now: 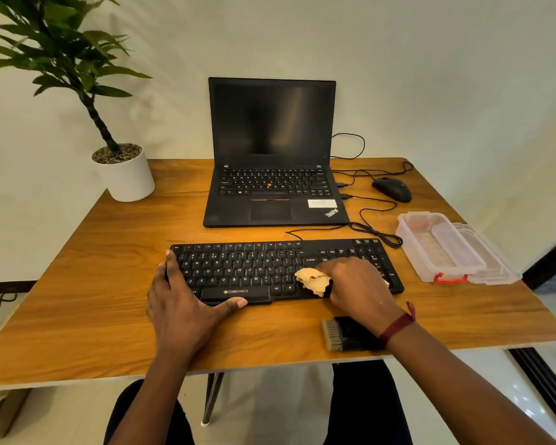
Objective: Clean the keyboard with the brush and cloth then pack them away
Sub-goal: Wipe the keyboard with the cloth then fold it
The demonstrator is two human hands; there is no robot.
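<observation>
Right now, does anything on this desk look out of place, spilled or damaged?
Nothing looks spilled or damaged. One small thing: the brush lies close to the table's front edge, partly under the wrist of the right hand gripping the cloth, so it might get knocked off.

grained wood table [109, 284], clear plastic box [411, 248]

Around the right hand [357, 284], which grips the cloth [312, 281] on the keyboard [254, 264], the outer side has bare table [430, 306] as far as the clear container [440, 245] and its lid [498, 268]. Under the wrist the brush [347, 334] blocks the near path. Beyond the knuckles a coiled cable [376, 232] and the laptop [270, 187] close the far side. Thumbward, the key rows run free up to the left hand [187, 303], which rests on the keyboard's other end.
</observation>
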